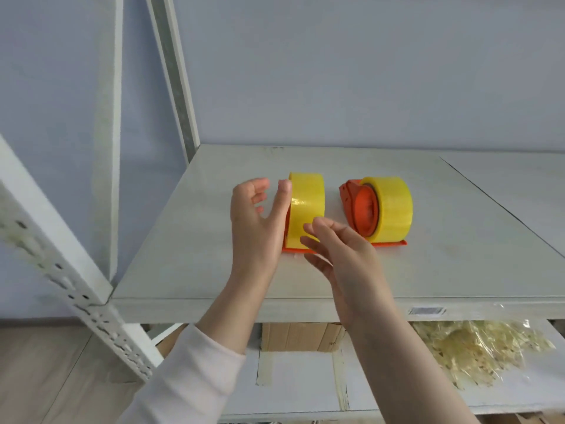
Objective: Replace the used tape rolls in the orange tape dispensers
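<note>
Two orange tape dispensers stand side by side on a grey shelf board (189, 270), each carrying a yellow tape roll. The left roll (307, 203) hides most of its dispenser; only an orange base strip (290, 250) shows. My left hand (256, 221) is beside this roll with fingers spread, the thumb touching the roll's upper left edge. My right hand (339, 249) reaches in from the front, fingertips against the roll's lower right face. The right dispenser (362, 206) with its roll (393, 206) stands untouched.
White metal shelf uprights (70, 280) rise at the left and a slanted one (174, 75) at the back. The shelf below holds a cardboard box (301, 336) and a crumpled clear plastic bag (477, 347). A grey wall lies behind.
</note>
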### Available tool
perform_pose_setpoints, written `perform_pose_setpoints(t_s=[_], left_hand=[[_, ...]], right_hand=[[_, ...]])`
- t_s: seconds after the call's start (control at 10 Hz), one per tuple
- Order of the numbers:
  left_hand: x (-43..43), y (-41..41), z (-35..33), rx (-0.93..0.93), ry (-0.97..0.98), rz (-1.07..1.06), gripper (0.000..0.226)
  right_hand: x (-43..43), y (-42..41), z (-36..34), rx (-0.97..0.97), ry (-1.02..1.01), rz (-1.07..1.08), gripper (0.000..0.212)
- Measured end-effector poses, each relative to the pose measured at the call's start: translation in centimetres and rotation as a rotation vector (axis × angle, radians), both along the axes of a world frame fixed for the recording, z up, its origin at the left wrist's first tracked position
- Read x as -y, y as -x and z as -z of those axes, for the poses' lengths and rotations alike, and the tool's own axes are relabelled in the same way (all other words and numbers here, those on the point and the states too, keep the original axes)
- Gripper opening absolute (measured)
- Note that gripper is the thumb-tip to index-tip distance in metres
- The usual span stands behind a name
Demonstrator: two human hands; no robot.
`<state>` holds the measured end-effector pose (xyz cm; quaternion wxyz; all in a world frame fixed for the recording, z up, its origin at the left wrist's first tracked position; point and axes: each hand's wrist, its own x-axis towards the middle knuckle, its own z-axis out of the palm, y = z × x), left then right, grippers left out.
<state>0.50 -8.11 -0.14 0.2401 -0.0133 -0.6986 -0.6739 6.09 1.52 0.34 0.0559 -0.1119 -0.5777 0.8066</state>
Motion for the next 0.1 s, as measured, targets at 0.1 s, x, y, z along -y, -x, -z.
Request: perform_pose_setpoints(t_s=[0.1], left_hand=[[-0.81, -1.76, -1.89, 0.008, -0.013, 0.054, 0.017]], right_hand=[[-0.33, -0.59, -1.88, -0.083, -0.012, -0.052, 0.006]])
